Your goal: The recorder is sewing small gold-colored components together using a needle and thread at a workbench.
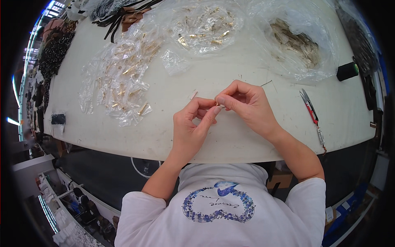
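We see a small gold clip (217, 103) pinched between the fingertips of both hands just above the tabletop (247, 136), the left hand (191, 123) and the right hand (247, 103) both closed on it. Beyond the left fingers lies a spread of small bagged clips (123, 82), which we judge done. Far beyond the right fingers, loose ones (298, 45) fill an open bag, so plenty seems left.

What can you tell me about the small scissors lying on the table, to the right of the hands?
The thread snips are small, with pointed metal blades and a red grip. They lie flat on the white table, blades pointing away from the person, close to its right edge. The blades look slightly apart. A short chain or cord trails from the handle end toward the table edge. No hand touches them.
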`<state>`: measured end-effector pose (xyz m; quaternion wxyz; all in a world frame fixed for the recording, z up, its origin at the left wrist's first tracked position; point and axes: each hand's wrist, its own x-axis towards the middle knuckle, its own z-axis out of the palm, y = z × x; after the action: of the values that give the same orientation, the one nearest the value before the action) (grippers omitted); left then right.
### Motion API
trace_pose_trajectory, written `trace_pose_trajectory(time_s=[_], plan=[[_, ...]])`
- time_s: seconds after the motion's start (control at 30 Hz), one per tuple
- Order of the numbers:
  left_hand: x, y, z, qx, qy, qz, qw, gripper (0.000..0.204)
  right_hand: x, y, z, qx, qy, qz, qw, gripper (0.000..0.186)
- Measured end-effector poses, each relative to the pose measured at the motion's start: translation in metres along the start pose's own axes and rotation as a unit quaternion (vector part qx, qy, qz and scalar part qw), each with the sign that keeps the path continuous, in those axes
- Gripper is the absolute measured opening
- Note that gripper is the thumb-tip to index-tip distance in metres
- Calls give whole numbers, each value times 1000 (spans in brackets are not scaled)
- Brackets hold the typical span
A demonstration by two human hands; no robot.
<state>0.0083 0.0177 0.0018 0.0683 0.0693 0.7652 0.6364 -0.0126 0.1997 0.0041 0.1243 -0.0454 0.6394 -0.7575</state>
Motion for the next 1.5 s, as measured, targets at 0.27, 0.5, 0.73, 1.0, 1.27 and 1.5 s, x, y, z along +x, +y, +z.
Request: trace_pose_trajectory(time_s=[0.27,0.5,0.73,1.0,1.27,1.5], plan=[[-12,-9,-25,-167,40,-46,984,15,13,-3,18,-110,-1,-53,992,12],[-4,-18,-55,-232,101,-80,964,14,44,17,19,-472,-16,-275,837,13],[-3,-20,-53,-207,101,-70,971,11,49,20,20,-464,-28,-275,842,9],[-8,-10,-28,-130,50,-36,990,11,22,-13,4,-152,9,-28,988,16],[2,-4,0,-141,6,-36,989,10,2,-11,1,-193,27,-67,979,13],[7,-4,4,-186,23,-53,981,14,-1,-5,5,-253,46,-171,951,13]])
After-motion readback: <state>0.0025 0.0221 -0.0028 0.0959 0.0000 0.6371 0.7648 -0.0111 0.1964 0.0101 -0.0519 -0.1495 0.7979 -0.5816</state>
